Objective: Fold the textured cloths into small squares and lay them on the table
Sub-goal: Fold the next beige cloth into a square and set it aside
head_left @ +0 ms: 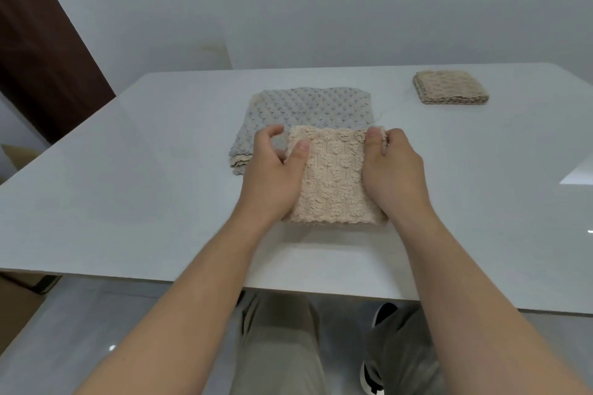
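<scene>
Both hands are holding a beige cloth (333,176) at the middle of the white tabletop (128,170), near the front edge. The cloth is folded to a rough square w/ a bumpy, ruffled texture, its near edge lying on the tabletop. The left hand (272,170) is gripping the cloth's left edge, thumb pressing on top, index finger curling up above the far-left corner. The right hand (394,170) is gripping the right edge, thumb & curled fingers pinching the far-right corner, which is bunching up a bit.

Just behind, a grey cloth (308,109) w/ the same kind of bumpy weave is lying flat; the beige cloth is overlapping its near edge, & layered edges are showing at its near-left corner. Well apart, at the far right of the tabletop, a folded beige square (451,86) is sitting on its own.

A dark brown door (38,58) is standing at left against the pale wall. Below the tabletop, the person's grey-green trousers (276,346) & a black-&-white shoe (383,314) are showing.
</scene>
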A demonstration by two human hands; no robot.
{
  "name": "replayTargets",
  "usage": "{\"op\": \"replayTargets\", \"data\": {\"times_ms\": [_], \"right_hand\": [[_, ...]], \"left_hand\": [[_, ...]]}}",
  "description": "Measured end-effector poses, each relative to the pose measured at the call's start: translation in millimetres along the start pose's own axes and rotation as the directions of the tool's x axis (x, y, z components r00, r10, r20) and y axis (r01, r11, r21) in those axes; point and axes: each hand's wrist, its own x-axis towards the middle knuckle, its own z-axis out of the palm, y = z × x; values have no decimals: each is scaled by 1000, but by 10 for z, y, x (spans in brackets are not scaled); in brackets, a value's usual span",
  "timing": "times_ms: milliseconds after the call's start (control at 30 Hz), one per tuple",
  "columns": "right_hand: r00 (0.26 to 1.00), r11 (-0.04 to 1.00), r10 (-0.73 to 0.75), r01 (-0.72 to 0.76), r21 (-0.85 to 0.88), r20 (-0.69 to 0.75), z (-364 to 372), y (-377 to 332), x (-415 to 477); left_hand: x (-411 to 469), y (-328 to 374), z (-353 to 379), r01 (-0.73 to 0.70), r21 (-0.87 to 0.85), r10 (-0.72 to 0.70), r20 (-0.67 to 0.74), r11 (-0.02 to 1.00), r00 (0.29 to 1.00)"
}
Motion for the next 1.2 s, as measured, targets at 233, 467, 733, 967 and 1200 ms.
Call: {"op": "replayTargets", "data": {"times_ms": [233, 467, 733, 967, 1200], "right_hand": [[996, 997, 62, -65, 39, 58, 364, -549, 577], [894, 974, 37, -133, 186, 446, 923, -1224, 1184], [788, 970, -11, -142, 199, 615, 2055, -1656, 2062], [794, 986, 42, -131, 103, 607, 2801, -1508, 2564], [801, 998, 41, -63, 16, 597, 3228, -1373, 2835]], "left_hand": [[523, -24, -357, -311, 180, 302, 79, 933, 950], [1724, -167, -1023, 24, -30, -21, 69, 999, 997], [2972, -633, -1548, 14, 130, -15, 8, 991, 1000], [3665, -1118, -1538, 78, 198, -96, 80, 977, 992], [4049, -1472, -1493, 118, 187, -139, 104, 975, 985]]}}
